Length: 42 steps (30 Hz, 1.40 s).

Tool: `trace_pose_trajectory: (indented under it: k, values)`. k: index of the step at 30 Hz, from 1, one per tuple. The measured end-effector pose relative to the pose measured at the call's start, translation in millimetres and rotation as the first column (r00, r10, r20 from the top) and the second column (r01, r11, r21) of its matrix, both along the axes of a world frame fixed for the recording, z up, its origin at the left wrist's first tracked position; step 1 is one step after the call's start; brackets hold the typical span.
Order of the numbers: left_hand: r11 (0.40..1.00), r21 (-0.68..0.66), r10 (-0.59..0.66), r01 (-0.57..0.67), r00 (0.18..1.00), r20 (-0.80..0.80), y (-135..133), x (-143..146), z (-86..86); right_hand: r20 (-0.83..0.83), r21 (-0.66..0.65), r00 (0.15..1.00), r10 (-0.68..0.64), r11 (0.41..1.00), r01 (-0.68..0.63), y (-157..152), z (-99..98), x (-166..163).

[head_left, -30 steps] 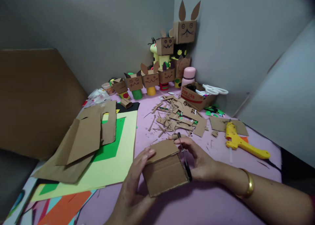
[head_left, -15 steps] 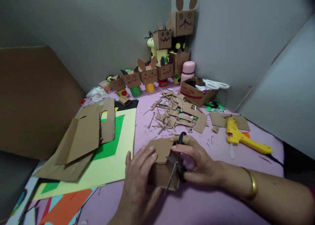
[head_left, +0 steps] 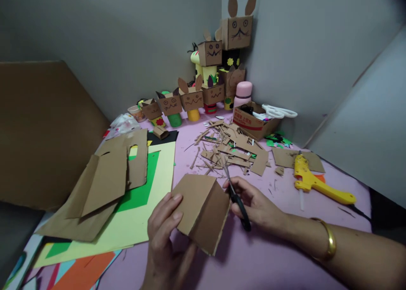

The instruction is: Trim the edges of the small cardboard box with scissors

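A small brown cardboard box [head_left: 195, 197] is tilted up above the pink tabletop, one open side facing right. My left hand [head_left: 166, 230] grips it from the left, fingers on its top panel and thumb beneath. Black-handled scissors [head_left: 240, 205] sit in my right hand [head_left: 250, 201], blades pointing up and away from me and nearly closed. The fingertips of that hand are close to the box's right edge; whether they touch it I cannot tell. A gold bangle circles my right wrist.
Cardboard scraps [head_left: 234, 148] lie beyond the box. A yellow glue gun [head_left: 317, 182] rests at right. Flat cardboard [head_left: 104, 184] and coloured paper [head_left: 158, 209] cover the left. Behind stand several cardboard animal figures [head_left: 192, 99], a pink bottle [head_left: 243, 91] and a carton [head_left: 253, 122] holding white scissors.
The box has been lifted and turned, so its opening now faces right. The scissors swung from pointing down toward me to pointing up and away, off the box.
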<state>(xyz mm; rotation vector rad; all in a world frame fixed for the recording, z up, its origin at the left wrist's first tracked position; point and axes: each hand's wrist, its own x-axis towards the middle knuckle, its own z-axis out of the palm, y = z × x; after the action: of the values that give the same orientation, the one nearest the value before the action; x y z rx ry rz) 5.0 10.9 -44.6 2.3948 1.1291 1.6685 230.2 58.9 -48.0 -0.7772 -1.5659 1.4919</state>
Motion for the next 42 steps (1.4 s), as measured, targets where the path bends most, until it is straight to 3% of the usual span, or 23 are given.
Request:
trace_pose_trajectory:
  k: [6,10,13,16,18,21,25,28,32,37,42]
  values:
    - [1.0,0.0,0.014,-0.014,1.0,-0.007,2,2,-3.7,-0.001,-0.132,0.995,0.105,0.986,-0.104,-4,2.3,-1]
    - [0.97,-0.243,0.019,-0.003,0.998,0.066,-7,3,-6.1,-0.023,-0.153,0.991,0.132,0.979,-0.134,-3,2.6,1]
    - [0.825,-0.563,0.118,0.041,0.963,0.243,-14,7,-0.3,-0.021,-0.15,0.991,0.134,0.979,-0.136,1,2.7,4]
    - [0.672,-0.72,0.284,0.172,0.838,0.466,-15,14,14.2,-0.013,-0.135,0.994,0.105,0.985,-0.106,5,6.5,11]
    - [0.613,-0.746,0.357,0.261,0.75,0.556,-12,18,25.0,0.031,-0.105,0.995,0.096,0.99,-0.092,8,12.7,18]
    - [0.545,-0.746,0.374,0.384,0.685,0.626,-9,18,35.2,0.328,0.046,0.937,0.122,0.988,-0.145,12,24.4,29]
    - [0.542,-0.733,0.371,0.411,0.666,0.647,-6,11,34.5,0.531,0.232,0.837,0.132,0.927,-0.294,15,33.8,38]
    - [0.54,-0.752,0.391,0.379,0.678,0.622,-6,9,31.9,0.575,0.242,0.806,0.142,0.912,-0.333,15,37.0,39]
    - [0.49,-0.811,0.467,0.319,0.69,0.553,-6,15,33.2,0.61,0.212,0.771,0.183,0.9,-0.381,10,44.5,38]
    - [0.462,-0.825,0.502,0.325,0.671,0.546,-6,20,35.3,0.653,0.19,0.733,0.19,0.896,-0.401,7,51.5,39]
    - [0.422,-0.85,0.497,0.317,0.703,0.509,-6,15,33.3,0.634,0.177,0.745,0.207,0.9,-0.4,7,49.9,40]
